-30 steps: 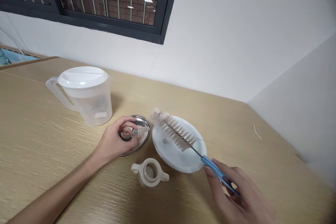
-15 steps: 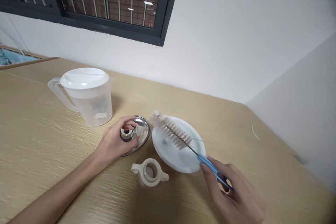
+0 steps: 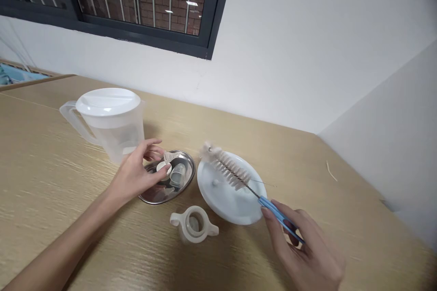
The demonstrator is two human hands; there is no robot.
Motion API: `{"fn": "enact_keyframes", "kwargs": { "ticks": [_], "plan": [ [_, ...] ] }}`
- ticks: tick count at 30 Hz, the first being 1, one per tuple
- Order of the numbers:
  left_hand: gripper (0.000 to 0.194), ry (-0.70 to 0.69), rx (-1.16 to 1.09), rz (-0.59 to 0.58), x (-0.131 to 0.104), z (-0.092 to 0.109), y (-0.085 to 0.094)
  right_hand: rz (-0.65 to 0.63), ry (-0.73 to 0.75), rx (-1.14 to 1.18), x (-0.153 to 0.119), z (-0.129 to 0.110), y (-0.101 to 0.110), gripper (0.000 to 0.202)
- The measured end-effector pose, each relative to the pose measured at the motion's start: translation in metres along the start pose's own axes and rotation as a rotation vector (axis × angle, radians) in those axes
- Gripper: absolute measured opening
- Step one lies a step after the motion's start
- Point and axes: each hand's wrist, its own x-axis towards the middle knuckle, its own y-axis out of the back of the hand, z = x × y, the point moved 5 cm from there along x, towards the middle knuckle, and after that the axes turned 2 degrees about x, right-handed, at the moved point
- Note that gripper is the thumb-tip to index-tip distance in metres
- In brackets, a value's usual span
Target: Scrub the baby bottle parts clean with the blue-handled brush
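Note:
My left hand (image 3: pixel 134 173) is raised just above a small steel dish (image 3: pixel 182 161) and pinches a small white round piece (image 3: pixel 163 167) with a thin stem sticking out to the right. A small clear cup part (image 3: pixel 178 175) lies in the dish. My right hand (image 3: pixel 303 250) grips the blue handle of a bottle brush (image 3: pixel 227 167), whose bristle head hovers over a white round lid (image 3: pixel 232 202) lying flat on the table. A cream collar ring with two side handles (image 3: pixel 194 223) stands in front of the dish.
A clear plastic jug with a white lid (image 3: pixel 111 120) stands at the back left of the wooden table (image 3: pixel 51 191). White walls close off the back and the right side. A dark-framed window sits above.
My left hand has lifted the small white piece out of the steel dish and drawn back to the left, uncovering the clear cup part. The brush has barely moved.

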Motion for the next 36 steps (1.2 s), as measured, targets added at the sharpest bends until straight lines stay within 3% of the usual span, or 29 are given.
{"fn": "enact_keyframes", "kwargs": {
  "ticks": [6, 15, 23, 30, 33, 36],
  "plan": [
    [0.057, 0.002, 0.103, -0.412, 0.002, -0.016, 0.006, 0.014, 0.000, -0.028, 0.002, -0.003, 0.001, 0.026],
    [0.058, 0.124, 0.095, -0.581, -0.007, -0.027, -0.001, 0.014, -0.022, -0.047, -0.001, 0.001, 0.001, 0.027],
    [0.040, 0.318, -0.625, -0.543, -0.001, -0.006, -0.002, 0.028, -0.022, -0.045, -0.003, 0.004, 0.002, 0.027],
    [0.036, 0.313, -0.544, -0.424, 0.002, -0.009, -0.005, 0.039, -0.039, -0.058, -0.001, 0.008, 0.002, 0.024],
    [0.029, 0.283, -0.463, -0.384, 0.004, -0.010, -0.004, 0.122, -0.126, -0.071, -0.003, 0.015, 0.005, 0.019],
    [0.038, 0.283, -0.437, -0.358, 0.004, -0.011, -0.003, 0.170, -0.244, -0.079, -0.008, 0.026, 0.006, 0.014]
  ]
}}
